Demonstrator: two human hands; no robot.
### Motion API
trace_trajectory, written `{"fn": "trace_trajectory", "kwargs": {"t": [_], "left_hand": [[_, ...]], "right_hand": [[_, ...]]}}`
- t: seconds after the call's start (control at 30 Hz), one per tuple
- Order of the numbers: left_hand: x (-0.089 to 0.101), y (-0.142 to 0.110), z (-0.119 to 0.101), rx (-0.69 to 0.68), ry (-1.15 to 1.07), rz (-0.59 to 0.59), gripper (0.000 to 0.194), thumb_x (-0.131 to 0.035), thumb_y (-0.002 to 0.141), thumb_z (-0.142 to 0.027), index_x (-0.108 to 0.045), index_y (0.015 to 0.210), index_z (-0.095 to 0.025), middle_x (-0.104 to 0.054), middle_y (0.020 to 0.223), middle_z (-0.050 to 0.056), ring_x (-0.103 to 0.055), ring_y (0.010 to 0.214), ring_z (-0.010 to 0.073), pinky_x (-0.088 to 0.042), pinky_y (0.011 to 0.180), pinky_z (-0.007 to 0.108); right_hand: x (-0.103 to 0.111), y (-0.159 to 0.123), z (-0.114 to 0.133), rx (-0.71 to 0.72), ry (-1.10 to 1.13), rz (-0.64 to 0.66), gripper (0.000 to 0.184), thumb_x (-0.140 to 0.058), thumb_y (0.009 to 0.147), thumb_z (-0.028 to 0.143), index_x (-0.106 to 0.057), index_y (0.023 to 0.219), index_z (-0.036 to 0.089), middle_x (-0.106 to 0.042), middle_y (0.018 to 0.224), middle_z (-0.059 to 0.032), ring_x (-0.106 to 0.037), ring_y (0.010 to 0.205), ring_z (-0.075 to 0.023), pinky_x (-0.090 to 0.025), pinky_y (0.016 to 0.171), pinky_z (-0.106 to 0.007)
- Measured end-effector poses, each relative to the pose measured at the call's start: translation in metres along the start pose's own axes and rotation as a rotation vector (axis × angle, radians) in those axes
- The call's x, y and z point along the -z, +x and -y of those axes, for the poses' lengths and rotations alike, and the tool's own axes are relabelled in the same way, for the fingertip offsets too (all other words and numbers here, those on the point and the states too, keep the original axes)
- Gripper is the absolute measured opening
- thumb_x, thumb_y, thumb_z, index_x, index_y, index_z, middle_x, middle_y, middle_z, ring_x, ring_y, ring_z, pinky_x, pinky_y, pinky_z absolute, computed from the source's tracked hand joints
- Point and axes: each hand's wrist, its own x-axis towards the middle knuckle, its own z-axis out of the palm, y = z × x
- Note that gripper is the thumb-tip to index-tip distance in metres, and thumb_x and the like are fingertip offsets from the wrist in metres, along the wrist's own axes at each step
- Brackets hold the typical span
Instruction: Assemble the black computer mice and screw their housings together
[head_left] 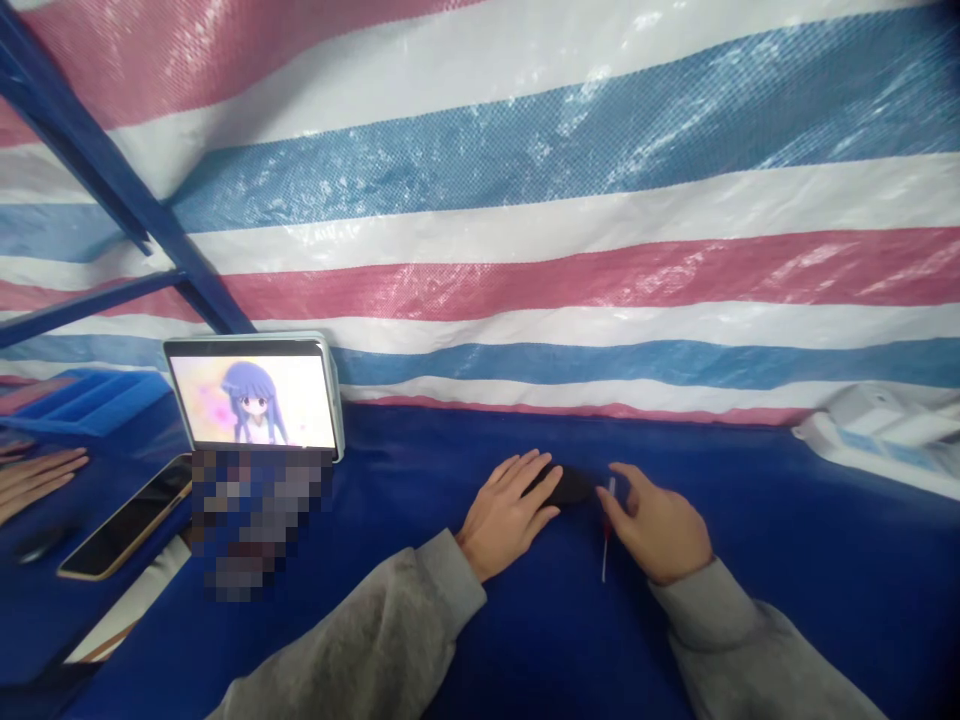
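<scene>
Resting palm down over the blue table [566,640], the left hand [510,510] is open, its fingers extended and slightly parted, the tips at the edge of one black object [572,486]. The right hand [660,525] is half open on the object's other side, thumb and forefinger curved with a gap between them. One thin tool [606,535] with a red part and a pale shaft is right by that thumb; whether the hand grips it, I cannot tell. Two grey sleeves cover the forearms.

To the left stands one tablet [255,400] showing a cartoon figure, with a blurred patch below it. Beside that lies one phone [127,520], then one small dark item [41,543] near another person's hand [41,482]. One blue tray [97,400] is behind them. White packaging [885,430] sits at far right, before one striped sheet [525,150].
</scene>
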Motion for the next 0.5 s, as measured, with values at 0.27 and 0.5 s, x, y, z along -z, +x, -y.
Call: {"fn": "trace_trajectory", "kwargs": {"t": [0.27, 0.5], "left_hand": [[-0.005, -0.001, 0.002, -0.035, 0.004, -0.013, 0.038, -0.039, 0.107, -0.036, -0.052, 0.139, -0.020, -0.053, 0.148, 0.007, -0.047, 0.140, 0.0235, -0.042, 0.116, 0.045], [-0.002, 0.001, -0.001, -0.084, -0.002, -0.022, 0.039, -0.042, 0.105, -0.039, -0.055, 0.138, -0.022, -0.055, 0.145, 0.006, -0.051, 0.137, 0.0232, -0.044, 0.115, 0.042]], "right_hand": [[0.014, 0.007, 0.012, -0.046, 0.202, -0.158, 0.042, -0.055, 0.086, 0.038, -0.066, 0.121, 0.018, -0.066, 0.057, 0.0014, -0.066, 0.052, -0.0188, -0.051, 0.055, -0.029], [0.028, 0.018, 0.034, 0.087, 0.660, -0.661, 0.055, -0.068, 0.087, 0.038, -0.051, 0.135, 0.016, -0.076, 0.084, -0.0042, -0.071, 0.061, -0.0168, -0.061, 0.064, -0.030]]}}
